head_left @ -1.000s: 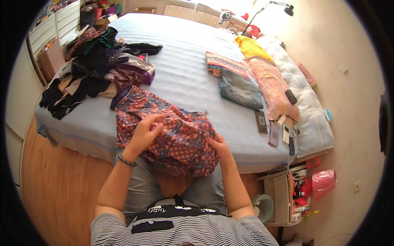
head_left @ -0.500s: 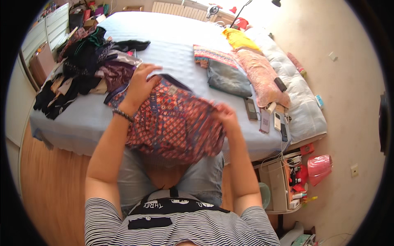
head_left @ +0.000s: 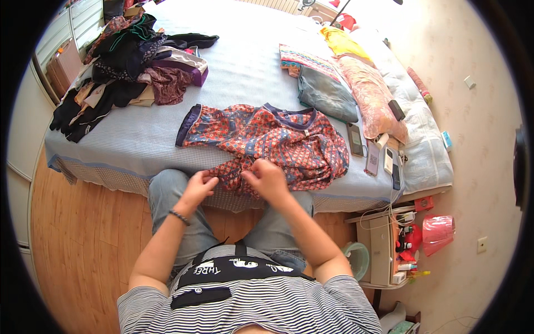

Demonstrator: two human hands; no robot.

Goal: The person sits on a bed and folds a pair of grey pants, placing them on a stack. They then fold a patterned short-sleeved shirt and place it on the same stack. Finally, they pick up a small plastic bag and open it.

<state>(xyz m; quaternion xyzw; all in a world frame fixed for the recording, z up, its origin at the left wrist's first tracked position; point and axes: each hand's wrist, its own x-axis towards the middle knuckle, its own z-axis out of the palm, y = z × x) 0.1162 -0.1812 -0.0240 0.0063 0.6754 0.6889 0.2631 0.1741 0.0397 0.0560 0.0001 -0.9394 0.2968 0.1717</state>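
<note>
A red and blue patterned shirt with a navy collar and a navy cuff lies spread on the near part of the bed. One sleeve stretches out to the left, while its right side is bunched. At its near edge my left hand is closed, thumb and fingers pinching a corner of the patterned cloth. My right hand is closed on the same near part of the shirt, a little to the right. The cloth between the two hands hangs toward the bed's front edge.
A heap of dark clothes covers the bed's left side. Folded jeans lie at the right beside a pink pillow. Several phones, among them a purple-grey one, lie near the corner. A drawer unit stands by the bed.
The shirt, bunched and lifted between my hands before, now lies spread out farther right on the bed. My hands have come lower and closer together at its near edge.
</note>
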